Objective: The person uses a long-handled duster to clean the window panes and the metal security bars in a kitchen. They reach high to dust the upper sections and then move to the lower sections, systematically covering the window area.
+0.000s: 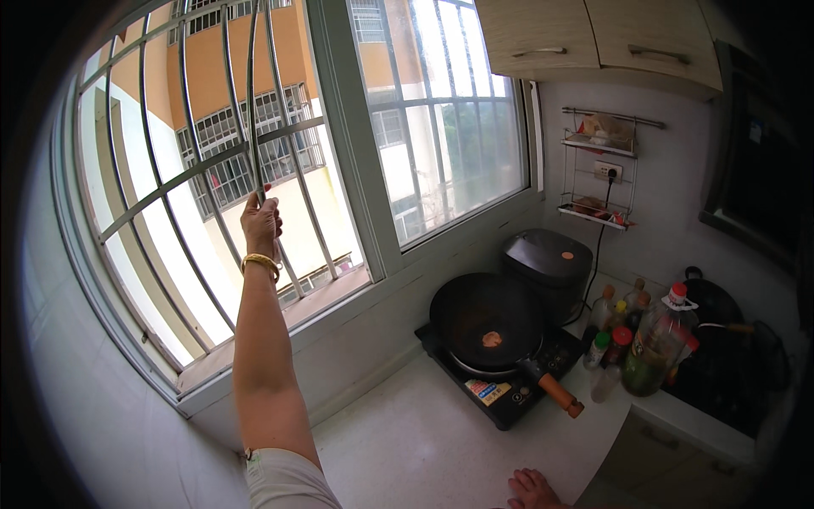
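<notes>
My left hand reaches up to the barred window, its fingers closed around a thin metal rod. The rod runs upward alongside the metal window bars; whether it is fixed to them I cannot tell. A gold-coloured bangle circles the left wrist. At the lower edge of the view, my right hand is partly visible at the white countertop, with nothing seen in it. A black wok with a wooden-ended handle sits on an induction cooker between the window wall and that hand.
Behind the wok stands a dark rice cooker. Several seasoning bottles and a large plastic jug crowd the right side. A wire rack hangs beside a wall socket. Wooden cabinets overhang the corner.
</notes>
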`<state>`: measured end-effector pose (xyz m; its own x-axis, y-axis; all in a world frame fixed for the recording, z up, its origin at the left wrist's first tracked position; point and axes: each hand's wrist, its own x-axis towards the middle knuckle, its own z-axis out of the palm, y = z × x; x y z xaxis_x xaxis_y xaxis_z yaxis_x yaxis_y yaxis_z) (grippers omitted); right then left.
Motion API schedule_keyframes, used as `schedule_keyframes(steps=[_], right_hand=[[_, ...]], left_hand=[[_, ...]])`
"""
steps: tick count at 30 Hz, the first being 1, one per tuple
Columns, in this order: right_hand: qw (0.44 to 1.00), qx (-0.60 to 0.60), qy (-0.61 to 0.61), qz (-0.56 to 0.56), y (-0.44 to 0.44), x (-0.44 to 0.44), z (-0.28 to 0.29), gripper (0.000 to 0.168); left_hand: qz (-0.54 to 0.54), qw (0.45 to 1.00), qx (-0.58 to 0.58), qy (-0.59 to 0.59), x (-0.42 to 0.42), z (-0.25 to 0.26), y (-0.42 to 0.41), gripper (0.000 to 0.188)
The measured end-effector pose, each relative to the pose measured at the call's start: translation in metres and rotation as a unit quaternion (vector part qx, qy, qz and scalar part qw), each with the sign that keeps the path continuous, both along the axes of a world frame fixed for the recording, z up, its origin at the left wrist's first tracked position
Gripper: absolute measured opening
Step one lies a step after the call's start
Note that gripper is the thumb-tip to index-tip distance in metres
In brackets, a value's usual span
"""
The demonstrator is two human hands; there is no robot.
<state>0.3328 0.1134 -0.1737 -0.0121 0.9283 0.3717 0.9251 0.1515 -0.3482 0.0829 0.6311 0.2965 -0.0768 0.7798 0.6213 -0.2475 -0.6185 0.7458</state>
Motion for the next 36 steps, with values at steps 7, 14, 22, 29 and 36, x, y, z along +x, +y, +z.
schedule_keyframes(steps=[7, 14, 22, 29, 36], right_hand=[[1.0, 0.006, 0.008, 0.008, 0.002, 0.003, -0.007, 0.049], [1.0, -0.002, -0.011, 0.011, 0.003, 0.006, -0.019, 0.053], [1.0, 0.013, -0.018, 0.013, 0.003, 0.01, -0.029, 0.055], [1.0, 0.025, -0.01, 0.017, 0.004, 0.007, -0.025, 0.054], [0.999, 0.028, -0.011, 0.014, 0.004, 0.009, -0.023, 0.053]], left_hand=[[-0.285, 0.955, -0.074, 0.015, 0.032, 0.006, -0.01, 0.024], [-0.352, 0.932, -0.063, 0.063, 0.048, 0.012, -0.009, 0.029], [0.111, 0.991, 0.063, -0.04, 0.073, 0.0, -0.005, 0.026], [0.253, 0.967, 0.033, 0.001, 0.057, -0.022, 0.01, 0.022], [-0.225, 0.973, -0.015, -0.056, 0.074, -0.009, -0.038, 0.034]])
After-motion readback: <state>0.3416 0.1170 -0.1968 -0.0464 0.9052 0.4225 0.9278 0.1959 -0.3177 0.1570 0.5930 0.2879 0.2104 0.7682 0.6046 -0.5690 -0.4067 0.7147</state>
